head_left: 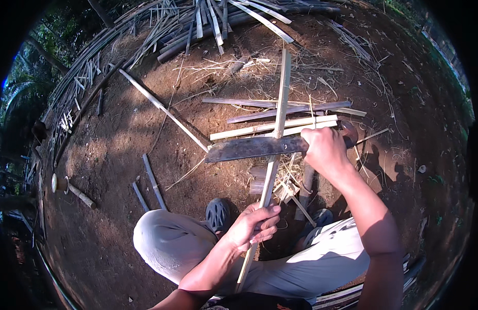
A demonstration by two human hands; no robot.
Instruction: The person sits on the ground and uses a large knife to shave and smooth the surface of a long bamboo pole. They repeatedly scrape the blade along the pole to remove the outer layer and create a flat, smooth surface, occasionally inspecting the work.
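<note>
My right hand (325, 150) is closed round the handle of a machete (249, 149), whose broad dark blade points left. The blade lies across a long pale bamboo strip (283, 88), which runs from near my lap away to the far side. Lower on that strip, my left hand (256, 226) is wrapped round it. Beneath the crossing, a short wooden block (258, 180) and pale shavings (289, 187) show on the ground. Just beyond the blade lie several split bamboo strips (272, 127), some pale and some dark.
A large heap of split bamboo (213, 18) spans the far side. A long bamboo pole (164, 108) lies slantwise at left. Two short strips (154, 181) rest near my left knee. A mallet-like tool (80, 193) lies far left. More strips (342, 297) are beside my right leg.
</note>
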